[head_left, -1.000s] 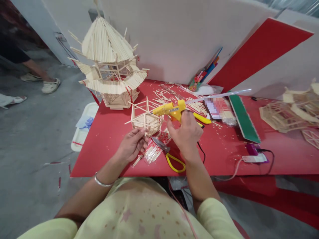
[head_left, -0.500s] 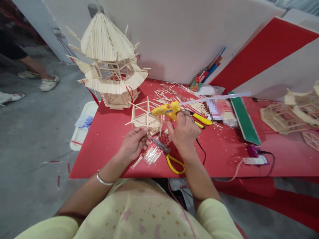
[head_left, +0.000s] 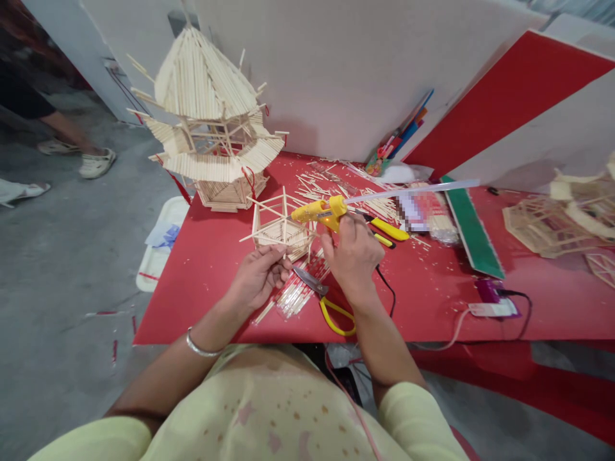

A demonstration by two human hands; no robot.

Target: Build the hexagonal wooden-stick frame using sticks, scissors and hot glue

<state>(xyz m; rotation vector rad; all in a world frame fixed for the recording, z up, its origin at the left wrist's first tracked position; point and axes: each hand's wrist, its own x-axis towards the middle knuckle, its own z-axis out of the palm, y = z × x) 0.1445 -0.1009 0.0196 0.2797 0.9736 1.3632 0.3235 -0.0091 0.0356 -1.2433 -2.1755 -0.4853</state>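
Observation:
My right hand [head_left: 354, 253] grips a yellow hot glue gun [head_left: 319, 212], a long clear glue stick [head_left: 413, 190] jutting from its back. The gun's nozzle is at an upright stick of a small six-sided stick frame [head_left: 282, 232] on the table. At the frame's near side, my left hand [head_left: 259, 276] pinches a thin wooden stick [head_left: 285, 247] between thumb and fingertips; its lower end is partly hidden. Scissors with yellow handles [head_left: 337, 318] lie between my hands, beside a clear packet of sticks [head_left: 296, 296].
A tall stick pagoda [head_left: 211, 166] stands back left on the red table [head_left: 206, 282]. Loose sticks [head_left: 314, 186], a yellow cutter [head_left: 389, 228] and a green board [head_left: 473, 227] lie behind my right hand. Another stick model [head_left: 552, 221] and a power strip [head_left: 494, 310] are at right.
Both hands and the glue gun hold almost the same place at the frame. The whole view has shifted only very slightly.

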